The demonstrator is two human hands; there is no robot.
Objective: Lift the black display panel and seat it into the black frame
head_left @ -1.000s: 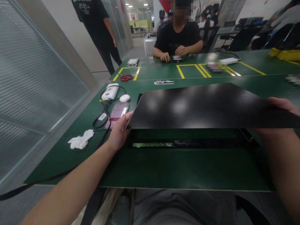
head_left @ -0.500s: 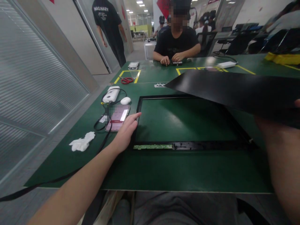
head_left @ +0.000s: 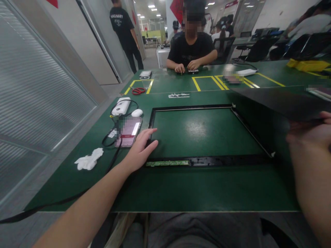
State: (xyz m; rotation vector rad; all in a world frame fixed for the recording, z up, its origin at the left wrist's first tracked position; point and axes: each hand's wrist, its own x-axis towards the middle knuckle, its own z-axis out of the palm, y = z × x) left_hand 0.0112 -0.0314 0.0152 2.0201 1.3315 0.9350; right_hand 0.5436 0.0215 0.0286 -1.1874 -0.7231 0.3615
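A black rectangular frame (head_left: 192, 107) lies flat on the green table, with a green circuit board strip (head_left: 168, 163) along its near side at the left. My left hand (head_left: 139, 148) is at the frame's left side, its fingers apart and nothing held in it. At the far right, my right hand (head_left: 311, 137) grips a thin black panel (head_left: 263, 106), held tilted above the table just right of the frame. The panel hides part of the table behind it.
Left of the frame are a smartphone (head_left: 128, 131), a white power bank (head_left: 121, 106) with a black cable, a white rounded case (head_left: 137, 113) and crumpled tissue (head_left: 89, 159). Red-handled scissors (head_left: 139, 91) and small white strips (head_left: 179, 95) lie beyond. A co-worker (head_left: 191, 50) sits opposite.
The black panel has moved right with my right hand, uncovering the frame's right side and far right corner. My left hand's thumb and fingers have spread apart at the frame's left side.
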